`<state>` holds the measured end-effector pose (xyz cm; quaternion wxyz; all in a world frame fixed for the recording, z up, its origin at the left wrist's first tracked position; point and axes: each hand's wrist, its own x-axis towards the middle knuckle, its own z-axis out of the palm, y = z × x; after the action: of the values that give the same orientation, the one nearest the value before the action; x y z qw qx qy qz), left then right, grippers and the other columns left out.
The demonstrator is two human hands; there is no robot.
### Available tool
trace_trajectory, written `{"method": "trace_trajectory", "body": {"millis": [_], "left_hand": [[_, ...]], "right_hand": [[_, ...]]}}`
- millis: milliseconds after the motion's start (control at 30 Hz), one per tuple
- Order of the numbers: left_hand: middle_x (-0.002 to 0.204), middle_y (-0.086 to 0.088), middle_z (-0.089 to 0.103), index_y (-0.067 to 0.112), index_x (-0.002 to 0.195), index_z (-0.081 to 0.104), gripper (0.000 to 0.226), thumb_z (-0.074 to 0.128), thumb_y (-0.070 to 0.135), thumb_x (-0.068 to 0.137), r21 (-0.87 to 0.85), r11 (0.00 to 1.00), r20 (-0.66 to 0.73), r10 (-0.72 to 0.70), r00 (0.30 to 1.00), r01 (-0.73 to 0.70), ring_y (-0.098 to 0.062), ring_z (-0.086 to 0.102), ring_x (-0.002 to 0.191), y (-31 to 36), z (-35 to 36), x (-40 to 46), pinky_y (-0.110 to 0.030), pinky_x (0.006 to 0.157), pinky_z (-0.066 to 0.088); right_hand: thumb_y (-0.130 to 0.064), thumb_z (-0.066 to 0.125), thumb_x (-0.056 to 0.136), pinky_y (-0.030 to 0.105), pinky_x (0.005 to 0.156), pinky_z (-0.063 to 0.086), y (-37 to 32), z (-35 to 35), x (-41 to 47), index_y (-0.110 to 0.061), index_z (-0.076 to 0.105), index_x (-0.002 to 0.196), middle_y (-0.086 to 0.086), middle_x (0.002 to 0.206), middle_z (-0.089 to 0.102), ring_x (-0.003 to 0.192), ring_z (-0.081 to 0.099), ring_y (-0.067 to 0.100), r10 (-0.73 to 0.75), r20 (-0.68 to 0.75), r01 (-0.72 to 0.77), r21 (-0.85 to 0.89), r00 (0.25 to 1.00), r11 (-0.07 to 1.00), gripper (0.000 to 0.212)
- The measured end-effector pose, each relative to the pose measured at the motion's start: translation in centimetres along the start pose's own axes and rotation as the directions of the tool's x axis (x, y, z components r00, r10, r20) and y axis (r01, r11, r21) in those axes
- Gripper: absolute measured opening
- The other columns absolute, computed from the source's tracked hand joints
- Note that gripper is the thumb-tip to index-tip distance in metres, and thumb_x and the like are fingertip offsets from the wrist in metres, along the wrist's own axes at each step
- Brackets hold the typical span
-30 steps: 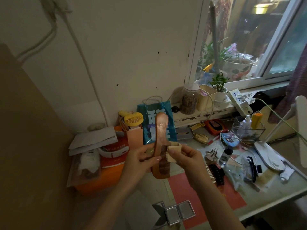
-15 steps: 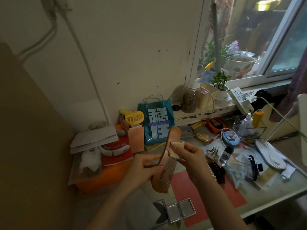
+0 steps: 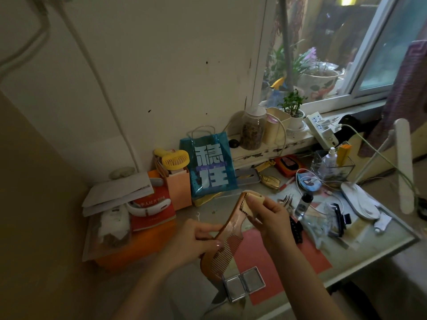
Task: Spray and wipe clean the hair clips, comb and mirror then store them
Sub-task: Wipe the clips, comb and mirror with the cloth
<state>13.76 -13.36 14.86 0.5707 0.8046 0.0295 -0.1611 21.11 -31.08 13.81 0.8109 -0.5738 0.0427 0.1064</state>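
My left hand (image 3: 194,241) grips a brown wooden comb (image 3: 225,244) near its toothed end, holding it tilted above the desk with the handle pointing up and right. My right hand (image 3: 269,218) pinches a small cream wiping cloth (image 3: 250,203) wrapped over the comb's handle tip. An open two-pane compact mirror (image 3: 245,284) lies on the desk near the front edge. Black hair clips (image 3: 297,229) rest beside my right wrist, and another dark clip (image 3: 338,219) lies further right. A small clear spray bottle (image 3: 303,204) with a black cap stands behind them.
A teal gift bag (image 3: 210,167), yellow mini fan (image 3: 175,160) and orange box (image 3: 138,245) crowd the back left. A glass organiser (image 3: 332,167), power strip (image 3: 321,128), lamp base (image 3: 360,200) and jar (image 3: 251,130) fill the right and sill. A red mat (image 3: 272,257) lies under the mirror.
The comb has tipped from upright to slanting right, and my right hand has slid the cloth up from the teeth to the handle tip.
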Motion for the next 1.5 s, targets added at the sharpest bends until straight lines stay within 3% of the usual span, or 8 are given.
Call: {"method": "trace_trajectory", "body": {"millis": [267,600,767,867,1067,1200,1300,1500], "left_hand": [[0.094,0.001,0.075,0.034,0.109,0.064,0.037,0.063,0.006,0.085,-0.112,0.993,0.058,-0.036,0.998,0.042,-0.014,0.071,0.086,-1.7,2.1,2.3,-0.026,0.068,0.057],[0.087,0.003,0.075,0.033,0.102,0.066,0.038,0.064,0.001,0.083,-0.275,0.952,-0.113,-0.17,0.979,0.133,-0.012,0.071,0.081,-3.4,7.2,10.3,-0.022,0.061,0.055],[0.085,-0.002,0.071,0.03,0.106,0.065,0.038,0.068,0.003,0.08,-0.3,0.925,-0.237,-0.311,0.921,0.235,-0.012,0.067,0.072,-4.9,10.6,17.7,-0.018,0.058,0.05],[0.083,-0.004,0.066,0.026,0.114,0.06,0.042,0.069,0.003,0.08,-0.356,0.878,-0.316,-0.434,0.843,0.319,-0.01,0.061,0.066,-5.6,12.4,21.5,-0.012,0.052,0.045],[0.096,-0.008,0.066,0.011,0.117,0.064,0.041,0.072,0.004,0.078,-0.339,0.836,-0.454,-0.547,0.703,0.432,-0.019,0.063,0.082,-7.3,13.2,26.2,-0.03,0.078,0.05],[0.105,-0.009,0.067,0.009,0.117,0.064,0.039,0.069,0.0,0.079,-0.35,0.822,-0.487,-0.57,0.662,0.45,-0.02,0.062,0.083,-8.3,11.6,28.8,-0.026,0.077,0.051],[0.108,-0.005,0.063,0.005,0.119,0.062,0.038,0.067,-0.002,0.081,-0.326,0.82,-0.487,-0.573,0.66,0.471,-0.017,0.058,0.088,-9.0,10.1,30.7,-0.016,0.07,0.049],[0.116,-0.013,0.064,0.004,0.115,0.064,0.034,0.067,0.002,0.081,-0.299,0.786,-0.375,-0.619,0.69,0.541,-0.014,0.057,0.091,-10.6,10.0,33.4,-0.024,0.08,0.044]], "right_hand": [[-0.005,0.066,0.083,0.025,0.063,0.051,0.6,-3.4,-0.1,-0.008,0.07,0.097,0.004,0.078,0.07,0.066,0.065,0.012,0.006,-0.141,-0.007,-0.003,0.99,1.0,0.015],[-0.008,0.072,0.076,0.037,0.07,0.048,1.1,-10.3,4.8,-0.01,0.073,0.095,0.013,0.09,0.072,0.078,0.062,0.025,0.117,-0.198,-0.128,-0.043,0.973,0.991,0.019],[-0.007,0.071,0.079,0.025,0.052,0.052,1.4,-15.4,10.5,-0.005,0.071,0.1,0.023,0.092,0.071,0.071,0.064,0.028,0.205,-0.16,-0.226,-0.129,0.966,0.966,0.021],[-0.002,0.069,0.078,0.029,0.062,0.054,1.4,-18.4,13.8,-0.003,0.07,0.099,0.016,0.088,0.073,0.075,0.068,0.023,0.266,-0.104,-0.278,-0.132,0.958,0.951,0.021],[0.004,0.068,0.075,0.029,0.069,0.054,1.7,-22.0,17.9,-0.006,0.071,0.089,0.009,0.08,0.074,0.074,0.068,0.017,0.389,-0.012,-0.385,-0.174,0.921,0.906,0.017],[0.006,0.069,0.075,0.026,0.065,0.057,2.0,-23.2,18.8,-0.004,0.072,0.089,0.013,0.081,0.074,0.074,0.069,0.019,0.448,0.029,-0.433,-0.204,0.894,0.878,0.017],[0.005,0.07,0.075,0.028,0.067,0.057,2.6,-23.4,19.4,-0.005,0.072,0.088,0.015,0.083,0.074,0.076,0.069,0.021,0.489,0.036,-0.467,-0.238,0.872,0.851,0.017],[-0.003,0.078,0.071,0.032,0.072,0.056,3.4,-22.9,20.6,-0.011,0.074,0.087,0.014,0.084,0.074,0.077,0.07,0.021,0.538,0.035,-0.508,-0.285,0.842,0.813,0.019]]}}
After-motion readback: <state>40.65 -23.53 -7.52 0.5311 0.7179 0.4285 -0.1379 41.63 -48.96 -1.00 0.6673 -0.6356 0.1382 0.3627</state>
